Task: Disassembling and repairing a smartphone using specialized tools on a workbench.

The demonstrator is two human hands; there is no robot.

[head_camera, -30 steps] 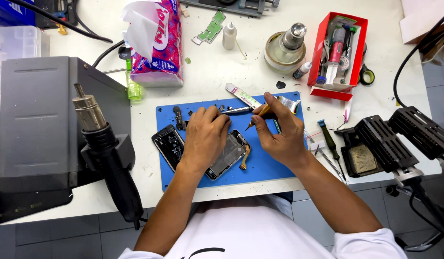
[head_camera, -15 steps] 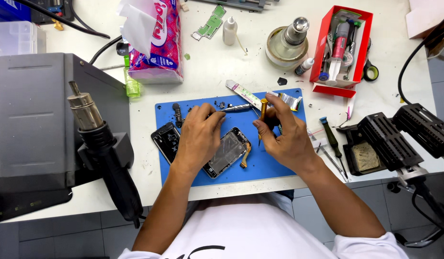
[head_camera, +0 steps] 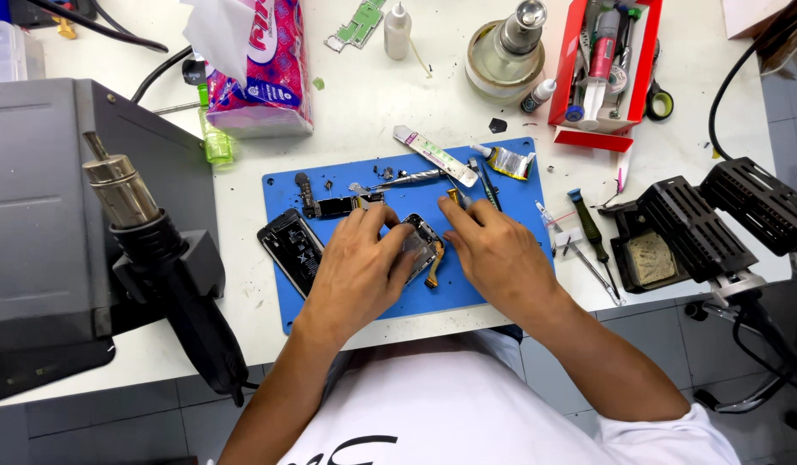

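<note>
In the middle of the frame, on the blue mat [head_camera: 502, 293], the left hand [head_camera: 357, 269] lies closed over the opened phone body [head_camera: 423, 244]. The right hand [head_camera: 495, 250] pinches a small orange part [head_camera: 454, 196] just above. Further up stands the red tool box [head_camera: 607, 69].

1. Two hands, a left hand [head_camera: 360, 267] and a right hand [head_camera: 502, 254]
2. One blue mat [head_camera: 502, 293]
3. One opened phone [head_camera: 422, 244]
4. One black battery [head_camera: 293, 250]
5. One hot air gun [head_camera: 149, 250]
6. One red tray [head_camera: 646, 60]
7. One tissue pack [head_camera: 265, 73]
8. One white bottle [head_camera: 398, 19]
9. One pair of scissors [head_camera: 658, 102]
</note>
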